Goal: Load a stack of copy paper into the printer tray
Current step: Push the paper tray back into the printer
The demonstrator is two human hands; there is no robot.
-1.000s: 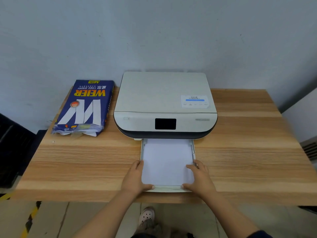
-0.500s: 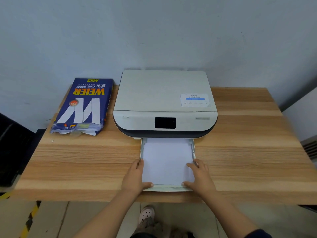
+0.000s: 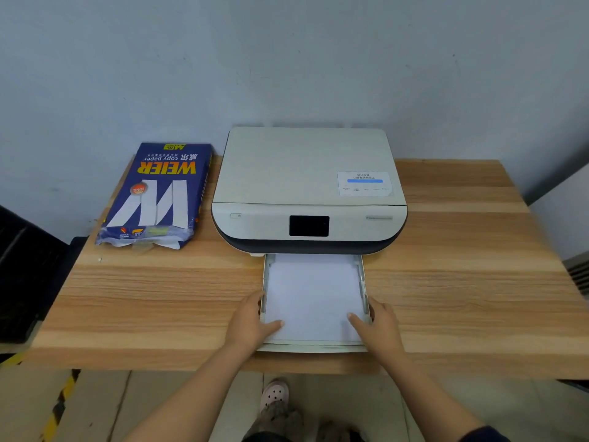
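Left hand is laid against the left near corner of the pulled-out pale plastic printer tray; fingers are spread flat along the tray's left wall, thumb resting on the white stack of copy paper. Nothing is pinched or lifted. Right hand is placed in mirror fashion at the right near corner: fingers lie along the right wall, thumb pressed onto the sheet surface. Both hands are open and pressing, not closed around anything.

The paper stack is seen lying flat inside the tray, between the side guides, its near edge just short of the tray's front lip. The far edge is hidden under the printer body, so how deep it reaches cannot be told.

The tray projects from the front of a cream-topped flatbed printer with a dark lower band; a small black screen is set in the front panel, and a white label with a blue bar is stuck to the lid's right near corner.

The printer is stood on a light wood-grain table, backed against a grey wall. Left of the printer, just beside it, a blue opened ream wrapper marked "WEIER copy paper" is lying flat, torn end towards the person.

Below the table edge, a pale perforated clog is visible on the floor.
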